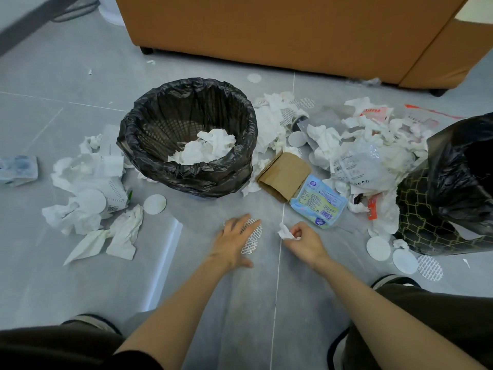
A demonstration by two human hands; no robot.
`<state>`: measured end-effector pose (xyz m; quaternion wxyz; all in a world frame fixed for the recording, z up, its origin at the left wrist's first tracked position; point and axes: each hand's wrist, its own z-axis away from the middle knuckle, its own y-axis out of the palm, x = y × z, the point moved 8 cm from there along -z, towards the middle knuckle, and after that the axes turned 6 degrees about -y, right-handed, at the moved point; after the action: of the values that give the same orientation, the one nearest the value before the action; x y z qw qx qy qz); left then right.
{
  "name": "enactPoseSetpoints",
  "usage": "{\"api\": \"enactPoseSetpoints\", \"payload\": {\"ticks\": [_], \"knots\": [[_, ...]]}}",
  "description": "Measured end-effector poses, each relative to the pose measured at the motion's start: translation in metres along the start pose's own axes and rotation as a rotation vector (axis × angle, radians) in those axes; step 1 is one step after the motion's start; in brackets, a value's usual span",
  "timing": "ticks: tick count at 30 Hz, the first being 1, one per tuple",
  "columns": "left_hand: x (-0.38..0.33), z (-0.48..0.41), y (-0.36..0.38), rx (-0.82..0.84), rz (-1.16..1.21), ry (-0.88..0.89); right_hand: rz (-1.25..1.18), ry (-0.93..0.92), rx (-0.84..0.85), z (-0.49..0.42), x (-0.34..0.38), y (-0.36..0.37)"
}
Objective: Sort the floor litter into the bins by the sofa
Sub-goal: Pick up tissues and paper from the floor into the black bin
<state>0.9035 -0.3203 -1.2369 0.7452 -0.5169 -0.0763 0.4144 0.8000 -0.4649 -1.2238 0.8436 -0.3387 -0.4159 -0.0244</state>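
Observation:
My left hand [234,240] lies flat with straight fingers on a round printed foil seal [252,243] on the floor. My right hand [304,240] pinches a small scrap of white tissue [284,232] just above the floor. A bin lined with a black bag [149,156] stands ahead of my left hand, with crumpled white tissues [208,149] inside. A second bin with a gold lattice pattern and a black bag [426,225] stands at the right. Crumpled tissues [88,209] lie scattered to the left, and more tissues [373,129] to the right.
An orange-brown sofa [293,30] fills the back. A cardboard sleeve [286,174], a blue wet-wipe packet [320,201], clear plastic wrappers [357,164] and white round discs [378,248] lie between the bins. A tissue pack [17,169] lies far left. My knees frame the bottom.

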Motion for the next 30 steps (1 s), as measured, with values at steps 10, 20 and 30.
{"api": "enactPoseSetpoints", "payload": {"ticks": [10,20,30], "knots": [[-0.002,-0.006,-0.009,0.016,-0.152,0.097,-0.357,-0.111,-0.022,-0.008,0.101,-0.037],[0.011,0.008,-0.043,-0.185,0.085,-0.050,-0.525,-0.135,0.067,-0.012,0.196,-0.058],[0.025,0.034,-0.155,-0.059,0.475,-0.007,-0.537,-0.318,0.178,-0.006,0.282,-0.031]]}}
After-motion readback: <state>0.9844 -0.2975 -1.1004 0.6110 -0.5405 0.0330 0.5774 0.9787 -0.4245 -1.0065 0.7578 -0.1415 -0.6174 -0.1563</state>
